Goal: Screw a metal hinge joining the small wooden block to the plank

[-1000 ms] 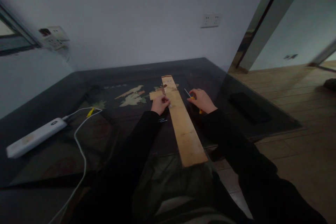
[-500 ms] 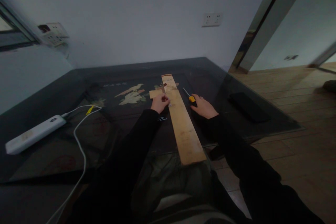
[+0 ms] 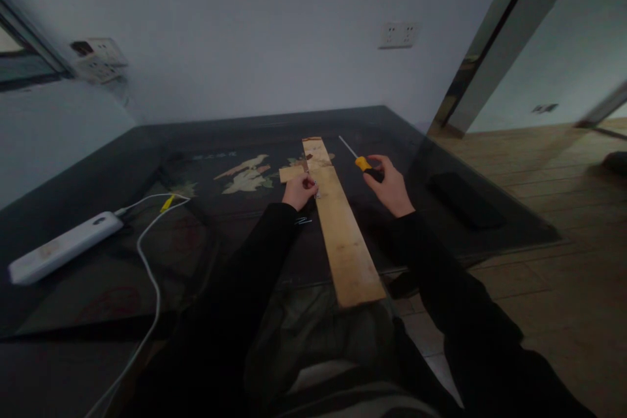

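Note:
A long wooden board (image 3: 345, 237) lies lengthwise on the dark table, its near end over the front edge. My left hand (image 3: 298, 192) is closed in a pinch at the board's left edge, on a small metallic piece too small to name. Just beyond that hand is a short wooden block (image 3: 290, 174) beside the board. To the right of the board, my right hand (image 3: 390, 187) grips the yellow and black handle of a screwdriver (image 3: 363, 164). Its shaft points up and left, the tip apart from the board. Several screws or nails (image 3: 302, 221) lie near my left wrist.
On the table's left stands a white power strip (image 3: 66, 247) with a white cable (image 3: 147, 268) and a yellow tag (image 3: 167, 203). A flat black object (image 3: 465, 200) lies at the right. The wall (image 3: 255, 32) rises behind the table (image 3: 235, 209).
My right hand has lifted the screwdriver up and away from the table, after shifting its hold on the handle. My left hand keeps its pinch at the board's edge.

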Demonstrator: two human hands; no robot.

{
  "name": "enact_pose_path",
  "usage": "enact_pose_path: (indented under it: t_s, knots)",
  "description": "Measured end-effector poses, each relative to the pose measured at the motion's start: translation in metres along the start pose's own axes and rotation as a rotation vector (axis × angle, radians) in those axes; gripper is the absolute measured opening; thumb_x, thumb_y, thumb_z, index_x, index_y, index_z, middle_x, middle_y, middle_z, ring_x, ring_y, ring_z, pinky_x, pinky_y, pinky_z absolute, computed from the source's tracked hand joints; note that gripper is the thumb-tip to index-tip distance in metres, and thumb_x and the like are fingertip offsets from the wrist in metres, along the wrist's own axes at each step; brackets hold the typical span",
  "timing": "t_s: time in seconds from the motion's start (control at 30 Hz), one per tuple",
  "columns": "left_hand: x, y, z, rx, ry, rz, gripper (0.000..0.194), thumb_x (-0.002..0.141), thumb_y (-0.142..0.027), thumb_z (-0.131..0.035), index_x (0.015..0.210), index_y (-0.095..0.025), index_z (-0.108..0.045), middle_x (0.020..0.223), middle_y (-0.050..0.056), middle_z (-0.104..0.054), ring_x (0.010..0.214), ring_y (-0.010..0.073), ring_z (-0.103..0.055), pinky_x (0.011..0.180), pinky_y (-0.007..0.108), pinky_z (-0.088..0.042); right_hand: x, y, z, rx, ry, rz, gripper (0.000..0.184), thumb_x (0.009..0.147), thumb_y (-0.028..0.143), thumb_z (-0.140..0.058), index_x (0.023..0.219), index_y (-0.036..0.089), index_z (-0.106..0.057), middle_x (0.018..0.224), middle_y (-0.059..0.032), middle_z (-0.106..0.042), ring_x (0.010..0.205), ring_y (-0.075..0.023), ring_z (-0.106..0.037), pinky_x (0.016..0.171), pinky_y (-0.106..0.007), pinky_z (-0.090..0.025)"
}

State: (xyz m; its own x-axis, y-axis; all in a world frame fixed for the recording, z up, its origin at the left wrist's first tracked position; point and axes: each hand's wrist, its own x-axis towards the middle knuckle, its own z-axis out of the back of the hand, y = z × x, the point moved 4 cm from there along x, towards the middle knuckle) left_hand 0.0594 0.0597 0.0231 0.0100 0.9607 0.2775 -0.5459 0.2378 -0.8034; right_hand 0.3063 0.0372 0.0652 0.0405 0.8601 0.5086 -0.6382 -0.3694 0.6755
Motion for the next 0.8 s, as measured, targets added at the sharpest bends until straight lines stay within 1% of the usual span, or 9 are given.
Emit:
enact_pose_path:
  t_s: [0.1, 0.17, 0.23, 0.3, 0.4, 0.5, 0.67, 0.8]
  knots:
    - [0.0, 0.001, -0.001, -0.007, -0.013, -0.013, 0.013, 0.07, -0.015, -0.067, 0.067, -0.018, -0.055, 0.058, -0.004, -0.055, 0.057, 0.0123, -0.052, 0.061, 0.025, -0.041, 0.002, 0.003, 0.005, 0.362, -0.063, -0.05, 0.043, 0.072, 0.035, -0.07, 0.11, 0.02, -0.058, 0.09, -0.0045, -0.065, 0.072, -0.0197, -0.068, 0.066, -0.037, -0.056]
    - [0.001, 0.003, -0.001, -0.018, -0.018, -0.021, 0.011, 0.07, -0.015, -0.066, 0.067, -0.018, -0.056, 0.057, -0.004, -0.054, 0.057, 0.0123, -0.052, 0.06, 0.025, -0.041, 0.003, 0.004, 0.007, 0.56, -0.1, -0.077, 0.044, 0.069, 0.037, -0.075, 0.105, 0.02, -0.057, 0.089, -0.0028, -0.065, 0.069, -0.0173, -0.068, 0.064, -0.034, -0.057]
    - [0.002, 0.005, -0.002, -0.04, -0.015, -0.028, 0.009, 0.07, -0.016, -0.066, 0.069, -0.018, -0.057, 0.057, -0.004, -0.054, 0.057, 0.0123, -0.052, 0.06, 0.024, -0.041, 0.003, 0.005, 0.009, 0.688, -0.123, -0.106, 0.044, 0.066, 0.035, -0.078, 0.101, 0.021, -0.056, 0.089, -0.0016, -0.066, 0.068, -0.0152, -0.068, 0.062, -0.031, -0.056]
    - [0.002, 0.008, -0.003, -0.058, -0.016, -0.031, 0.008, 0.07, -0.017, -0.067, 0.071, -0.017, -0.059, 0.057, -0.004, -0.054, 0.057, 0.0125, -0.053, 0.059, 0.024, -0.042, 0.004, 0.005, 0.009, 0.776, -0.128, -0.146, 0.045, 0.062, 0.032, -0.081, 0.098, 0.021, -0.056, 0.085, 0.0003, -0.066, 0.064, -0.0126, -0.066, 0.055, -0.025, -0.053]
    - [0.003, 0.011, -0.004, -0.062, -0.026, -0.028, 0.007, 0.069, -0.018, -0.067, 0.072, -0.017, -0.061, 0.059, -0.003, -0.056, 0.058, 0.0129, -0.054, 0.06, 0.025, -0.043, 0.005, 0.003, 0.009, 0.877, -0.147, -0.207, 0.044, 0.058, 0.029, -0.083, 0.091, 0.021, -0.056, 0.077, 0.0031, -0.065, 0.06, -0.0103, -0.064, 0.049, -0.02, -0.047]
    - [0.003, 0.012, -0.004, -0.066, -0.03, -0.025, 0.007, 0.069, -0.018, -0.068, 0.072, -0.017, -0.061, 0.06, -0.003, -0.058, 0.06, 0.0132, -0.055, 0.061, 0.025, -0.044, 0.006, 0.002, 0.009, 0.938, -0.167, -0.23, 0.042, 0.055, 0.027, -0.084, 0.087, 0.021, -0.058, 0.079, 0.003, -0.066, 0.062, -0.0098, -0.065, 0.052, -0.02, -0.048]
    - [0.003, 0.01, -0.002, -0.068, -0.05, -0.014, 0.009, 0.07, -0.021, -0.07, 0.071, -0.016, -0.062, 0.061, -0.002, -0.059, 0.06, 0.0133, -0.055, 0.061, 0.025, -0.043, 0.007, 0.005, 0.013, 0.934, -0.185, -0.198, 0.038, 0.056, 0.027, -0.084, 0.086, 0.02, -0.062, 0.081, 0.0028, -0.066, 0.063, -0.0092, -0.066, 0.053, -0.02, -0.051]
    - [0.004, 0.012, -0.002, -0.058, -0.057, -0.017, 0.012, 0.072, -0.023, -0.071, 0.068, -0.016, -0.062, 0.06, -0.002, -0.058, 0.059, 0.0132, -0.053, 0.059, 0.025, -0.041, 0.006, 0.009, 0.016, 0.949, -0.22, -0.134, 0.041, 0.058, 0.03, -0.084, 0.089, 0.021, -0.06, 0.078, 0.0035, -0.067, 0.062, -0.0121, -0.068, 0.053, -0.022, -0.054]
